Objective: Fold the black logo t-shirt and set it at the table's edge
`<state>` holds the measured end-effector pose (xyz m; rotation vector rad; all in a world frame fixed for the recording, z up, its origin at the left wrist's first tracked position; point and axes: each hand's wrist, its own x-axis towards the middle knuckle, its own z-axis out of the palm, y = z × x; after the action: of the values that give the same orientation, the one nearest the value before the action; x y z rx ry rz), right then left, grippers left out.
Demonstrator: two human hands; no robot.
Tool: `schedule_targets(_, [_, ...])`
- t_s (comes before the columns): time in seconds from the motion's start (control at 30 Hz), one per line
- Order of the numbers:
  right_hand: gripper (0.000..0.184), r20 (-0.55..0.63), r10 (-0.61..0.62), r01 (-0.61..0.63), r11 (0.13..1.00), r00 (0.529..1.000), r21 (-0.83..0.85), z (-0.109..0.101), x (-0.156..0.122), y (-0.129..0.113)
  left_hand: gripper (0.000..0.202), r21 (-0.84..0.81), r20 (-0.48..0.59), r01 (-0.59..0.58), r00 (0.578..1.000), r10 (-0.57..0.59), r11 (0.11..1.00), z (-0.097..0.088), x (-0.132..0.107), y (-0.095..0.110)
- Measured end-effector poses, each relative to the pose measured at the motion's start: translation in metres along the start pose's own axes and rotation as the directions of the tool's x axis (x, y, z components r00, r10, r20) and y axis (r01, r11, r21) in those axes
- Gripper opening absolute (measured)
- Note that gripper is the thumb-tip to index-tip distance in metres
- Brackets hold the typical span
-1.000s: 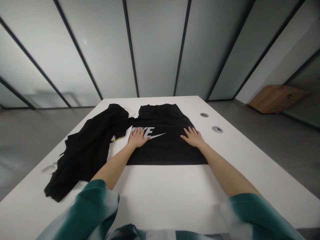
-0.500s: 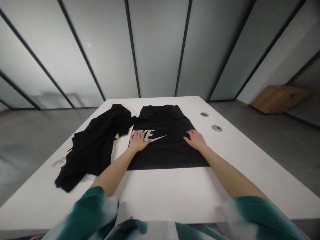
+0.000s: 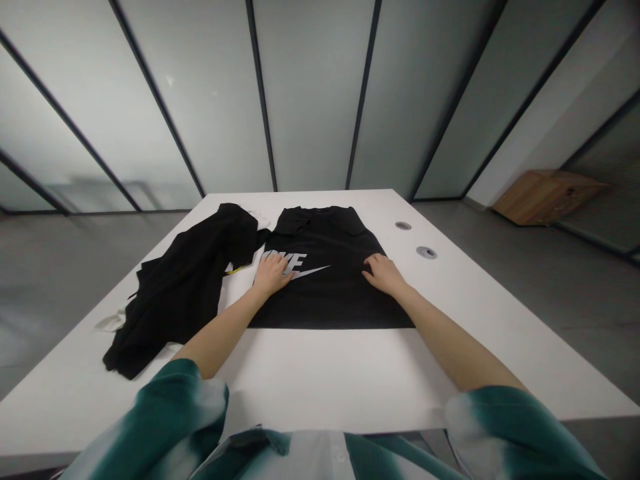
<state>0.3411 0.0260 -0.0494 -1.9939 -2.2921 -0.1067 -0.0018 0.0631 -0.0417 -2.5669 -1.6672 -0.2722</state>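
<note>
A black T-shirt (image 3: 327, 287) with a white printed logo lies flat on the white table (image 3: 325, 380), its sides folded in. My left hand (image 3: 271, 274) rests palm down on the shirt's left part, over the start of the logo, fingers stretched out. My right hand (image 3: 383, 273) lies flat on the shirt's right edge, fingers slightly curled. Both hands hold nothing.
A crumpled pile of black clothes (image 3: 185, 283) lies to the left of the shirt, with a bit of white cloth (image 3: 111, 323) at its near left end. Two round cable ports (image 3: 426, 252) sit in the table at the right. Glass partitions stand behind; a wooden cabinet (image 3: 545, 195) is far right.
Both hands stay flat on the shirt and have shifted only slightly; the right fingers curl a little more. The camera view has wobbled a bit.
</note>
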Motion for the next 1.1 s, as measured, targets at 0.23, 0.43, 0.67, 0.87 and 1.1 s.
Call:
schedule_targets(0.23, [0.024,0.086,-0.350,0.336,0.931,0.933,0.141,-0.014,-0.025,-0.042,0.044,-0.221,0.180,-0.380,0.889,0.421,0.898,-0.019,-0.029,0.025])
schedule_targets(0.43, [0.045,0.122,-0.281,0.263,0.954,0.952,0.145,-0.020,-0.031,-0.061,0.023,-0.314,0.155,-0.363,0.892,0.425,0.877,-0.010,-0.034,0.040])
schedule_targets(0.67, [0.039,0.169,-0.262,0.262,0.965,0.950,0.020,-0.023,-0.035,-0.072,0.037,-0.314,0.232,-0.046,0.965,0.123,0.948,-0.019,-0.004,0.037])
schedule_targets(0.87, [0.046,0.191,-0.081,0.097,0.992,0.978,-0.078,-0.024,-0.045,-0.013,0.048,-0.214,0.309,-0.272,0.892,0.329,0.938,-0.024,-0.029,0.019])
schedule_targets(1.1, [0.044,0.094,0.100,-0.101,0.995,0.990,0.010,-0.020,-0.069,0.043,0.030,0.106,0.341,-0.155,0.933,0.111,0.982,-0.040,-0.057,0.015])
